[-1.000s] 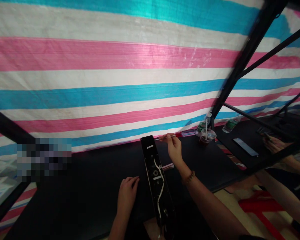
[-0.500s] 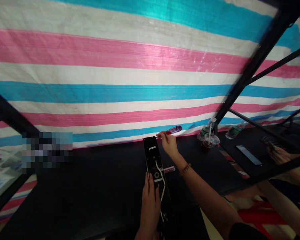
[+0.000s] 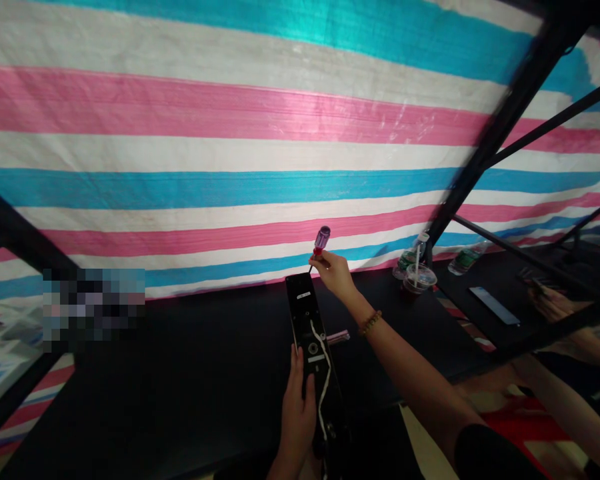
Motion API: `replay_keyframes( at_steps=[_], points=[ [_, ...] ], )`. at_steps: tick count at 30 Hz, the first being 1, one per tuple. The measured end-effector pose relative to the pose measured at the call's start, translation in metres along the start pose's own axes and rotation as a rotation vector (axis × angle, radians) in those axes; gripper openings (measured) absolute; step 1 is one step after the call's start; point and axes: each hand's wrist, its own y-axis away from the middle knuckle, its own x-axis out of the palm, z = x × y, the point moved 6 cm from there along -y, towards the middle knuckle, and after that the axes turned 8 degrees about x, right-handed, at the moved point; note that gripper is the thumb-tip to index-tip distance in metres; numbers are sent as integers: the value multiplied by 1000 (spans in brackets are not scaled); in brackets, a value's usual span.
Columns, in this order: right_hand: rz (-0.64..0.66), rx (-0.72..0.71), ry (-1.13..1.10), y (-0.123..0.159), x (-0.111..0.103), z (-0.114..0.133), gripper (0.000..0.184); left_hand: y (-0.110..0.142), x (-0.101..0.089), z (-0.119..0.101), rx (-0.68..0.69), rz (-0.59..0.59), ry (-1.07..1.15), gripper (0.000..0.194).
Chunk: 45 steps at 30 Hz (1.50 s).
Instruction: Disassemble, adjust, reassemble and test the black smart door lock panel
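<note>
A long black device panel (image 3: pixel 301 308) lies on the black table, with white labels, a round fitting and a white cable (image 3: pixel 326 380) running down its face. My left hand (image 3: pixel 299 407) rests along its left edge, fingers stretched out and touching it. In my right hand (image 3: pixel 335 272) is a screwdriver (image 3: pixel 322 239) with a clear purple and red handle, pinched near the shaft. It stands nearly upright, tip pointing down at the panel's far right corner; whether the tip touches is too small to tell. A second purplish, shiny object (image 3: pixel 338 337) lies beside the panel's right side.
A striped tarp (image 3: pixel 230 153) hangs behind the table (image 3: pixel 180 387). Plastic bottles (image 3: pixel 464 260) and a lidded cup with a straw (image 3: pixel 420 279) stand at right. Beyond a black metal frame (image 3: pixel 480 160) are a flat grey-blue phone-like slab (image 3: pixel 495 305) and another person's hands (image 3: pixel 553 303).
The screwdriver has swung from lying nearly sideways to nearly upright, its handle now higher and further left. My left hand has shifted slightly and still touches the panel.
</note>
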Motion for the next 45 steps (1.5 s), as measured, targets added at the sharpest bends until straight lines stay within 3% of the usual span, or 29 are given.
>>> replay_keyframes(
  at_steps=[3, 9, 18, 26, 31, 35, 39, 45],
  points=[
    [52, -18, -27, 3, 5, 5, 18, 0, -2, 1, 11, -13, 4, 54],
    [-35, -85, 64, 6, 3, 20, 16, 1, -4, 0, 9, -29, 8, 53],
    [-23, 21, -90, 6, 9, 9, 16, -1, -5, -1, 9, -39, 18, 53],
    [-128, 143, -219, 4, 4, -3, 19, -1, -5, -3, 14, -24, 18, 53],
    [-38, 72, -209, 2, 5, 2, 15, -1, -4, 0, 17, -31, 22, 53],
    [-79, 68, -124, 3, 5, 4, 13, 0, -4, 0, 8, -16, 11, 54],
    [-140, 148, -198, 4, 5, -1, 16, -1, -5, -2, 13, -20, 4, 54],
    [-12, 68, -154, 5, 9, 6, 18, -1, -5, -1, 28, -30, -17, 54]
  ],
)
